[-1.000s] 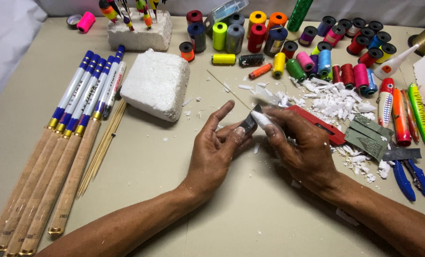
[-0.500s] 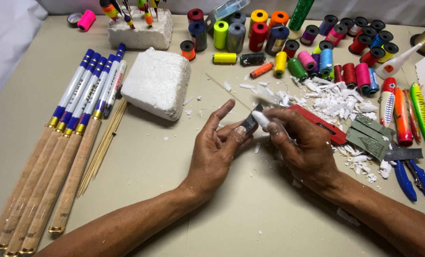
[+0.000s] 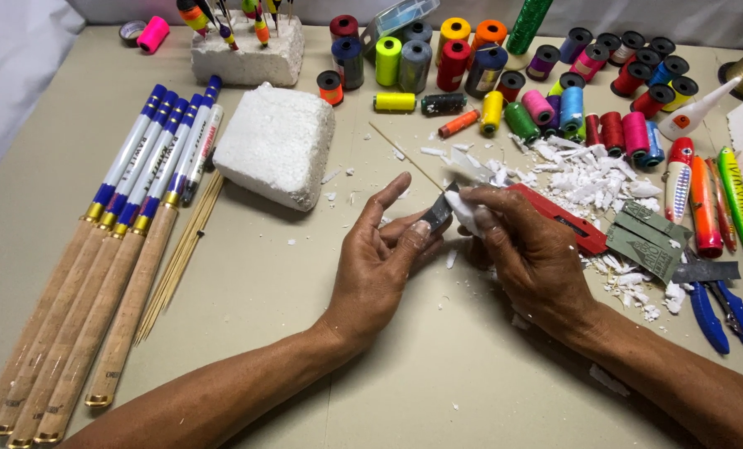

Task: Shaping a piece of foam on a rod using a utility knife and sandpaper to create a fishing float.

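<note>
Centrally, on a beige table point(image 3: 438, 374): left hand point(image 3: 380, 266), palm up and fingers loosely spread, its thumb and forefinger pinching a small dark grey strip point(image 3: 438, 212); right hand point(image 3: 533, 258), its grip closed on a small white foam piece point(image 3: 464, 209) that touches the strip's upper end, just above the table surface. Behind the hands: a thin wooden skewer point(image 3: 404, 154) lying at a slant, and a scatter of white foam shavings point(image 3: 587, 176). Just beside the right hand: a red utility knife point(image 3: 567, 220), partly covered by the hand. To the right of it: two grey-green rectangular sheets point(image 3: 646, 241), blue-handled pliers point(image 3: 720, 312), and a row of fishing lures point(image 3: 708, 204) in red, orange and yellow-green. At the far edge: a mass of thread spools point(image 3: 488, 71) in many colours, upright and lying. Left of the hands: a large white foam block point(image 3: 276, 145), well apart from them; a second foam block point(image 3: 246, 50) further back with painted floats stuck upright in it. At far left: a row of cork-handled rods point(image 3: 97, 266) with blue and white upper sections, lying side by side, and a bundle of thin bamboo sticks point(image 3: 180, 254) just beside them.
</note>
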